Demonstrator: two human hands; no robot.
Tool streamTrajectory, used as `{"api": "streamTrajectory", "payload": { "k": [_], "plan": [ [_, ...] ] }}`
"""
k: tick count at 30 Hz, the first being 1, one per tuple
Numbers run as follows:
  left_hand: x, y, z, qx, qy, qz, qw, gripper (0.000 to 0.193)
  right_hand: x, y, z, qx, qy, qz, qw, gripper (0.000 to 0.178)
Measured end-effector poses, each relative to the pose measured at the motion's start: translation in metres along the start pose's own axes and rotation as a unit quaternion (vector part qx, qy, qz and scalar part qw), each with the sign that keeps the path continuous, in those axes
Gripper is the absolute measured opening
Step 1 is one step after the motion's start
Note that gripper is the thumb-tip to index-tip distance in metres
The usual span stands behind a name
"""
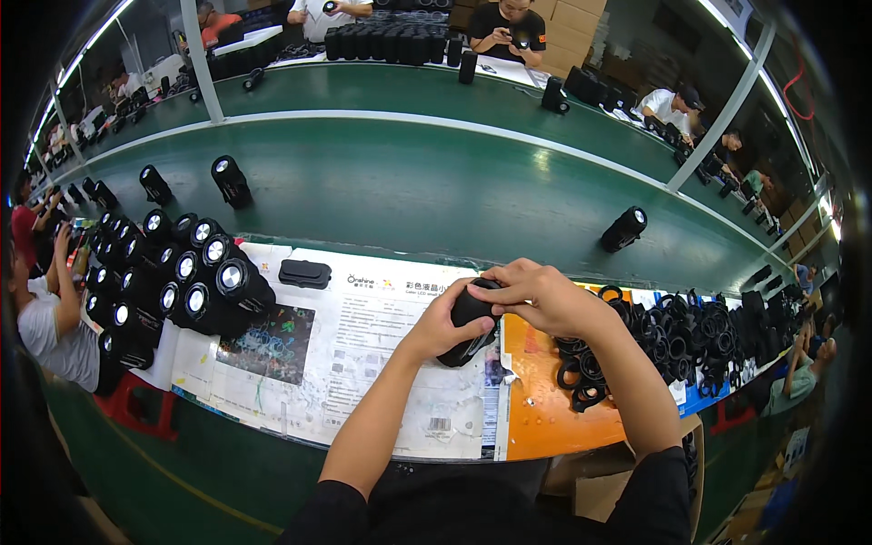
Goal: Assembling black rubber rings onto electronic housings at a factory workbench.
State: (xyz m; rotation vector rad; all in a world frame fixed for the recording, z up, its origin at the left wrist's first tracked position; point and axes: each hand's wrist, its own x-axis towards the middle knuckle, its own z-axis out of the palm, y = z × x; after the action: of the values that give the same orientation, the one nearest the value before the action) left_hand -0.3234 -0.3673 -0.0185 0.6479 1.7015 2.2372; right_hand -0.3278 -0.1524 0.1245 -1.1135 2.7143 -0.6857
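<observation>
A black cylindrical speaker [472, 307] stands slightly tilted on the white printed sheet [400, 400] in front of me. My left hand [440, 329] wraps round its left side, thumb near the top. From the right, my right hand [545, 298] closes over its upper end, with fingers and thumb pressed on the rim. The fingers hide part of the top, so I cannot see what they press there. To the right of the speaker lies a heap of black rings [677, 341]. An oblong black piece [305, 273] rests on the sheet to the left.
Many black speakers with silver round ends [231, 275] crowd the left of the bench. Beyond runs a green conveyor belt [409, 182] carrying a few speakers, one at right [624, 229]. An orange sheet [536, 418] lies under my right forearm. People work across the belt and both sides.
</observation>
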Motion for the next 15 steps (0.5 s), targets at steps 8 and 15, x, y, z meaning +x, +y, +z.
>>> {"api": "streamTrajectory", "payload": {
  "k": [8,15],
  "plan": [
    [0.000,-0.001,0.005,-0.013,0.010,0.027,0.999,0.073,0.001,-0.006,-0.006,-0.006,-0.021,-0.045,0.999,0.059],
    [-0.001,0.001,-0.009,-0.004,-0.024,-0.002,1.000,0.083,-0.003,-0.003,0.004,-0.043,0.001,-0.065,0.997,0.057]
  ]
}}
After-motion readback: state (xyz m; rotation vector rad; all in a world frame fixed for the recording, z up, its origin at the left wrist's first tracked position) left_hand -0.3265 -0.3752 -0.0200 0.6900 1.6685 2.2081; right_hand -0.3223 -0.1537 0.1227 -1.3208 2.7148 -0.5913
